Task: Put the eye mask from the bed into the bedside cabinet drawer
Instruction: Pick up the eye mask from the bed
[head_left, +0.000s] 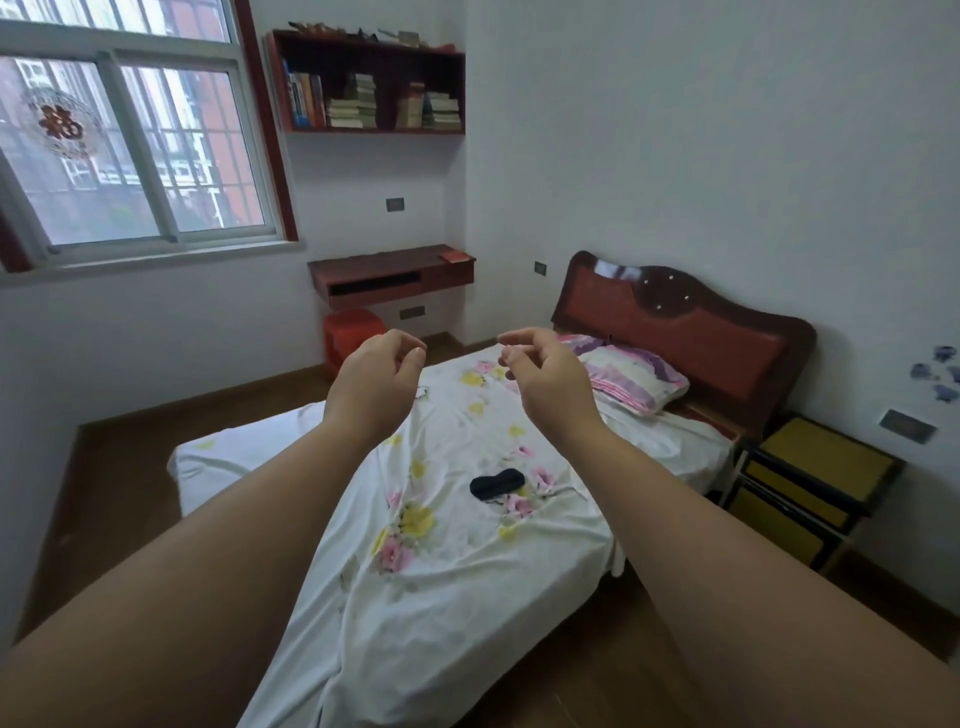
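A black eye mask (496, 484) lies flat on the bed (447, 571), on the white flowered sheet near the right side. The bedside cabinet (810, 488), black-framed with yellow drawer fronts, stands right of the bed beside the headboard; its drawers look closed. My left hand (382, 371) and my right hand (543, 371) are both stretched out in the air above the bed, well beyond the mask, fingers loosely curled and holding nothing.
A striped pillow (631, 376) rests against the red headboard (691, 322). A wall desk (389, 275) with a red stool (350, 335) under it stands at the far wall, below a bookshelf (371, 85). Wooden floor runs along both sides of the bed.
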